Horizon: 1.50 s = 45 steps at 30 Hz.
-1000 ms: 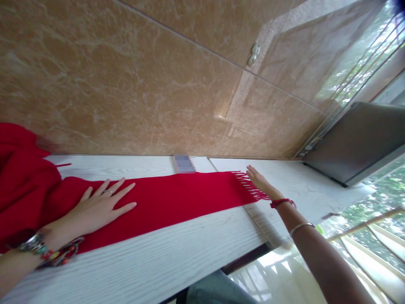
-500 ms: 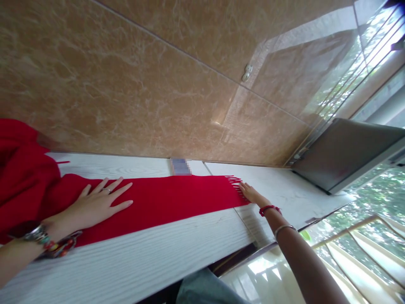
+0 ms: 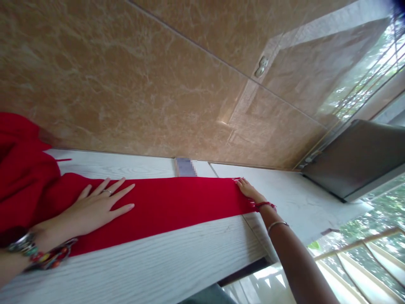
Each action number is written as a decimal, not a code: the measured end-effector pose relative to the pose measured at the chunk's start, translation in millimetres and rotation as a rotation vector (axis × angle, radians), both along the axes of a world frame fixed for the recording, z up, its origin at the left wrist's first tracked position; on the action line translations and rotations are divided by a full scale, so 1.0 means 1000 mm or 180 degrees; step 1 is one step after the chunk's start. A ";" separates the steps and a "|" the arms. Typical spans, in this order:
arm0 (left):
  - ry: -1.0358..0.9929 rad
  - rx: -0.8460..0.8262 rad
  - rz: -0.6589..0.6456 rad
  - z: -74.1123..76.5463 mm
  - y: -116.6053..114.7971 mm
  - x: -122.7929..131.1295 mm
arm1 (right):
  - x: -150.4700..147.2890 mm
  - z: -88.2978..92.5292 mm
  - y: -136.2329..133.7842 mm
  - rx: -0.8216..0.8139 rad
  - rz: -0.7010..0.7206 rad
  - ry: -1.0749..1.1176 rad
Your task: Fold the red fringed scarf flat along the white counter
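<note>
A red scarf (image 3: 177, 200) lies spread lengthwise on the pale wood-grain tabletop, and its loose part is heaped at the left edge of the view. Flat on the scarf near that heap rests my left hand (image 3: 98, 207), fingers spread, with a ring and a beaded bracelet. My right hand (image 3: 248, 190) lies flat at the scarf's far fringed end, its fingers reaching to the upper corner and covering much of the fringe. Neither hand grips the cloth.
Behind the scarf a small blurred grey-blue item (image 3: 185, 167) sits by the brown marbled wall (image 3: 142, 93), which carries a socket (image 3: 261, 66). A dark panel-like box (image 3: 357, 158) stands at the right end of the tabletop (image 3: 158, 261), near a window.
My right hand has shifted across the fringe toward the scarf's far upper corner. My left hand stays in place on the cloth. The view has turned slightly.
</note>
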<state>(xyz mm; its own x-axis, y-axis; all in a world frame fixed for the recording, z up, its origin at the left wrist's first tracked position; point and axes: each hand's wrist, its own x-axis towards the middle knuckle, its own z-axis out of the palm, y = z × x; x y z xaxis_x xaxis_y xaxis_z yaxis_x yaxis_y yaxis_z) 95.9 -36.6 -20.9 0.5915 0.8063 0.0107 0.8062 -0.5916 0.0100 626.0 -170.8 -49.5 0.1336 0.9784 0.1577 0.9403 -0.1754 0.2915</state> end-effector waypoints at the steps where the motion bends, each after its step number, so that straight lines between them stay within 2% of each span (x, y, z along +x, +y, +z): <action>1: -0.0023 -0.0008 0.0006 0.000 0.000 0.000 | 0.006 0.003 -0.003 0.0037 -0.0134 0.0024; 4: -0.0073 -0.0016 0.0012 0.000 0.000 0.000 | 0.016 0.013 -0.009 0.0218 -0.0554 0.0102; 6: -0.0051 -0.0006 0.0014 0.001 -0.001 0.000 | 0.012 0.015 -0.006 0.0345 -0.0694 0.0153; 11: -0.0028 -0.0145 0.0042 0.006 -0.005 0.001 | -0.014 0.004 0.009 0.0309 -0.0395 0.0431; 14: -0.0123 -0.0199 0.0018 0.009 -0.006 0.002 | -0.015 0.000 0.008 0.0247 -0.0334 0.0576; 19: -0.0169 -0.0224 -0.0013 0.013 -0.008 0.003 | 0.008 0.012 -0.014 0.0410 -0.0624 0.0647; 22: -0.0197 -0.0227 -0.0028 0.015 -0.009 0.003 | 0.001 0.013 -0.031 0.0584 -0.0680 0.0651; 24: -0.0252 -0.0247 -0.0030 0.015 -0.009 0.003 | -0.017 0.005 -0.043 0.0586 -0.0547 0.0685; 27: -0.0294 -0.0258 -0.0033 0.014 -0.008 0.002 | -0.043 -0.011 -0.062 0.0396 -0.0063 0.0761; 29: -0.0310 -0.0250 -0.0054 0.014 -0.007 0.002 | -0.047 -0.015 -0.073 0.0208 0.0067 0.0742; 33: -0.0352 -0.0252 -0.0129 0.015 -0.006 0.001 | -0.022 -0.003 -0.092 -0.0045 -0.0623 0.0573; 35: -0.0322 -0.0266 -0.0140 0.016 -0.006 0.001 | -0.009 0.008 -0.099 0.0066 -0.0921 0.0526; 37: -0.0299 -0.0252 -0.0148 0.016 -0.006 0.000 | -0.008 0.016 -0.100 0.0286 -0.1004 0.0486; 40: -0.0292 -0.0227 -0.0157 0.016 -0.006 0.000 | -0.029 0.018 -0.093 0.0458 -0.0790 0.0437; 45: -0.0344 -0.0178 -0.0187 0.014 -0.004 0.000 | -0.072 0.002 -0.082 0.0214 -0.0194 0.0398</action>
<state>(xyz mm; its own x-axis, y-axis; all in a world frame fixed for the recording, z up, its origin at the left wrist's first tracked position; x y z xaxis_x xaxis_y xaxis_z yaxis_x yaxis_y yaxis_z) 95.6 -40.2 -7.2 0.6356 0.7713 0.0328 0.7625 -0.6339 0.1293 554.3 -253.3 -47.7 0.2151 0.9557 0.2011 0.9556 -0.2484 0.1584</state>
